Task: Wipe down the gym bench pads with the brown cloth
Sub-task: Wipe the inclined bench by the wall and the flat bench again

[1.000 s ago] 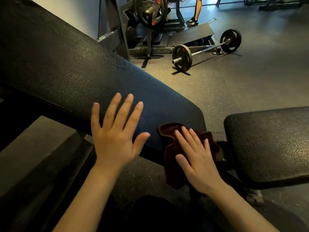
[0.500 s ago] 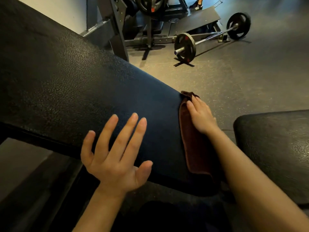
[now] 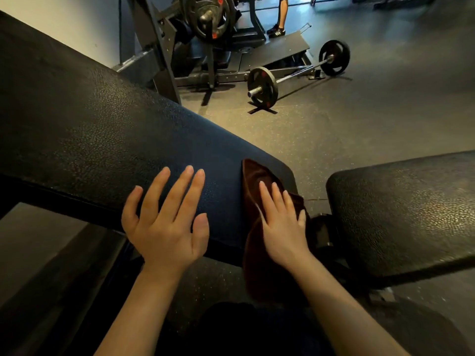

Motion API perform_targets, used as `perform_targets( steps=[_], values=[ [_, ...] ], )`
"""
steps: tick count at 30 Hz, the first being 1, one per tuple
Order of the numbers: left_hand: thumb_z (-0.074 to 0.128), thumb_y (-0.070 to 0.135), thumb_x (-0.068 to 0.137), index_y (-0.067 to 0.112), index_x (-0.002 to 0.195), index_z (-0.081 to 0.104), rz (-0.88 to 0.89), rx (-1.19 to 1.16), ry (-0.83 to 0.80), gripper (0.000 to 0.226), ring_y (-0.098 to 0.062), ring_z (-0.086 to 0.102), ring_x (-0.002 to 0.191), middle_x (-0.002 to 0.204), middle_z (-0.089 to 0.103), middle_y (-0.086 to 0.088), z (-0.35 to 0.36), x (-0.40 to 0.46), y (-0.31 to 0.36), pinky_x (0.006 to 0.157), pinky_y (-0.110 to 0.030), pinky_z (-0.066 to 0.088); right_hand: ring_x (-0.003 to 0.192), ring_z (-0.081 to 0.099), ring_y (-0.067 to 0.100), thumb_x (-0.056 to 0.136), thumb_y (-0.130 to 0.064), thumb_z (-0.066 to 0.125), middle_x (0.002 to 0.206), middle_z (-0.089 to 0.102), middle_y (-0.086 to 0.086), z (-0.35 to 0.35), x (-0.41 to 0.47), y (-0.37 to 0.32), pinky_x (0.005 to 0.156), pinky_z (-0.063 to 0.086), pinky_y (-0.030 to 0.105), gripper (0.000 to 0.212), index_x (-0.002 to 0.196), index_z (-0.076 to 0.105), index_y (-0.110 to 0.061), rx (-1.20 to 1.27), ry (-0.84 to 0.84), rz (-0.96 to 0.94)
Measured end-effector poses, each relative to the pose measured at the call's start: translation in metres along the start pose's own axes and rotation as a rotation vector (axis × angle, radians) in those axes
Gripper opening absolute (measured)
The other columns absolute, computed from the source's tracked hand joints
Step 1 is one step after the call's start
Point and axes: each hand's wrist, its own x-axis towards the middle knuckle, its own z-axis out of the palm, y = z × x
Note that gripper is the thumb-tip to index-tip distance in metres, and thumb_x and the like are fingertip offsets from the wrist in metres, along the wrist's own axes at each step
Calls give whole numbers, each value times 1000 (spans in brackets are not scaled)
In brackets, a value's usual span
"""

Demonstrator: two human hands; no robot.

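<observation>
Cloth (image 3: 253,176) (one), seemingly under right hand (image 3: 281,227)

Single head-worn view: I look forward and down, close over the inclined bench pad (image 3: 108,140), gym floor (image 3: 359,124) beyond.

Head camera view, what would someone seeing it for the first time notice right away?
Two bare hands fill the lower middle: the left hand lies flat on the long black textured bench pad, and the right hand presses the brown cloth against that pad's rounded end. A second black pad sits at right, apart from the first. Behind, a loaded barbell rests on the dark rubber floor.
</observation>
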Motion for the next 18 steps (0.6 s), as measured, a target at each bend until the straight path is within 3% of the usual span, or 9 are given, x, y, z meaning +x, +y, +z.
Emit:
perform_targets(
  steps=[3, 8, 12, 18],
  values=[
    [26, 36, 102, 20, 137, 60, -1, -1, 0, 51, -22, 50, 130, 136, 62, 3, -2, 0, 0, 107, -44, 28, 150, -21, 17, 100, -59, 14, 164, -16, -12, 7, -27, -22, 117, -14, 55, 59, 154, -7, -46, 38, -14, -52],
    [27, 38, 103, 20, 137, 59, -5, 13, 8, 50, -23, 52, 128, 133, 63, 2, 0, 0, 1, 105, -45, 29, 149, -23, 14, 100, -59, 15, 164, -16, -15, 0, -4, -27, 116, -17, 57, 55, 151, -5, -52, 81, -63, -144],
    [27, 41, 102, 22, 137, 57, -36, 9, 50, 50, -22, 55, 125, 129, 64, 4, 4, -1, 4, 110, -39, 25, 149, -19, 9, 99, -61, 19, 164, -11, -16, -6, 33, -20, 117, -17, 54, 58, 152, -1, -51, 96, -31, -157],
    [32, 41, 98, 22, 133, 60, -14, 11, 63, 49, -22, 57, 121, 126, 65, 5, 5, -5, 1, 111, -33, 24, 153, -3, 14, 102, -57, 21, 166, 4, -10, -19, 126, -23, 118, -10, 58, 58, 156, 8, -42, 136, 11, -124]
  ],
)
